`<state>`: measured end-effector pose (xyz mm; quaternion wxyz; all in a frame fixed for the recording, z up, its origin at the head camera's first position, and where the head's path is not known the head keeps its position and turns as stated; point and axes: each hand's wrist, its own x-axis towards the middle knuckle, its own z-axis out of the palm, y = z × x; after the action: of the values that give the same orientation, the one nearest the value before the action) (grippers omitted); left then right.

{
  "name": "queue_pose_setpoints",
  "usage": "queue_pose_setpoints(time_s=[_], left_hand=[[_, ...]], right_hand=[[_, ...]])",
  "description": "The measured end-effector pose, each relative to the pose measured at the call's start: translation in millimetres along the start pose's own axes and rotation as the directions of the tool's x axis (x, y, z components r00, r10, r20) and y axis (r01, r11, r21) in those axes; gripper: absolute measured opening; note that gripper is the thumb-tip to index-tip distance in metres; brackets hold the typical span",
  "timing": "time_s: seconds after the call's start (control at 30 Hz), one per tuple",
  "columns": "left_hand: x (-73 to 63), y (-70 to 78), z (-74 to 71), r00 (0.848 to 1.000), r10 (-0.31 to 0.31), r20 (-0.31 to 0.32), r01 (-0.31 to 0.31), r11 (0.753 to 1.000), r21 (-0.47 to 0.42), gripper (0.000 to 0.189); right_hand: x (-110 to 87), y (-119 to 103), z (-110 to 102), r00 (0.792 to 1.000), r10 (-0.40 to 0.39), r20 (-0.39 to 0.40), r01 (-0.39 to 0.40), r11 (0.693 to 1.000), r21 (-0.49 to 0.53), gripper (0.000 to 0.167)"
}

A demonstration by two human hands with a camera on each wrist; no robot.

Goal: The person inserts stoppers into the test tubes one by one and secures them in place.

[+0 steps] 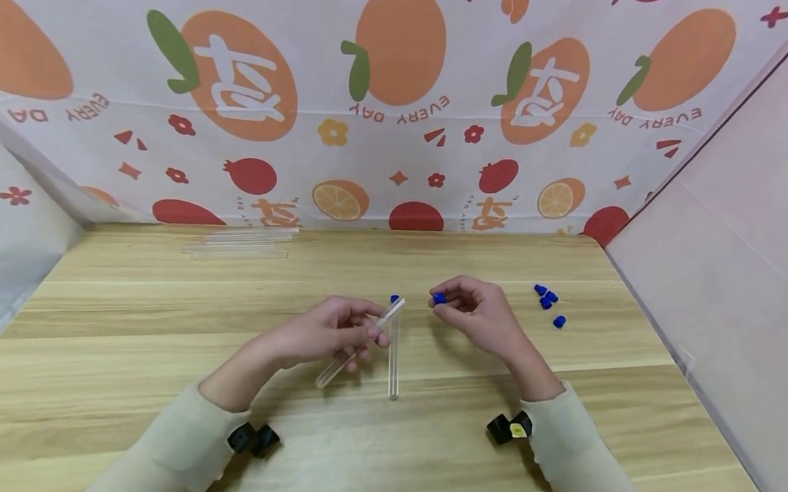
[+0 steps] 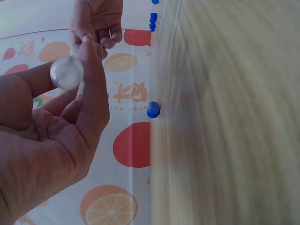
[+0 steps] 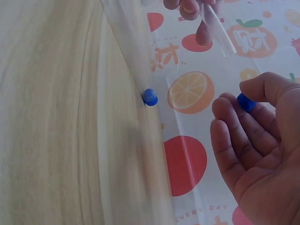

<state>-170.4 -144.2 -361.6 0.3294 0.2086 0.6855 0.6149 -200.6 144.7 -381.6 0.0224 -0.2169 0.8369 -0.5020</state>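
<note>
Near the middle of the table, my left hand (image 1: 334, 331) holds a clear test tube (image 1: 330, 373) between thumb and fingers. The tube tilts, its uncapped end up and to the right and its rounded end down and to the left. To the right, my right hand (image 1: 483, 317) pinches a small blue stopper (image 3: 245, 101) between thumb and fingers, apart from the tube. Between the hands a second test tube (image 1: 394, 363) lies on the wood, a blue stopper (image 2: 153, 109) in its far end.
Several loose blue stoppers (image 1: 546, 302) lie at the right of the table (image 1: 166, 324). Toward the back left, several clear tubes (image 1: 242, 243) lie side by side. A fruit-print cloth (image 1: 398, 151) hangs behind the table's far edge.
</note>
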Motion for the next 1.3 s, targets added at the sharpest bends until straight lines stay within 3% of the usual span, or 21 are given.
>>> queue_pose_setpoints(time_s=[0.23,0.57,0.77,1.03,1.3], left_hand=[[0.8,-0.4,3.8,0.999,-0.036,0.024,0.038,0.997,-0.064,0.042],[2.8,-2.5,10.2,0.998,-0.015,0.059,0.02,0.997,-0.074,0.043],[5.2,-5.1,15.4,0.997,-0.003,0.079,0.011,0.996,-0.092,0.042],[7.0,-5.1,18.1,0.998,0.014,0.057,-0.008,0.995,-0.095,0.044],[8.5,-6.7,21.8,0.998,0.023,0.062,-0.015,0.992,-0.126,0.047]], right_hand=[[1.2,-2.4,0.6,1.0,0.009,-0.009,-0.008,0.996,0.091,0.026],[0.0,-6.7,3.9,0.999,0.017,0.039,-0.025,0.974,0.227,0.021],[-0.1,-9.4,7.0,0.997,-0.003,0.076,-0.016,0.97,0.243,0.023],[0.3,-11.7,13.5,0.995,-0.007,0.097,-0.018,0.966,0.26,0.024],[-0.4,-15.3,17.9,0.999,0.011,0.045,-0.026,0.939,0.344,0.025]])
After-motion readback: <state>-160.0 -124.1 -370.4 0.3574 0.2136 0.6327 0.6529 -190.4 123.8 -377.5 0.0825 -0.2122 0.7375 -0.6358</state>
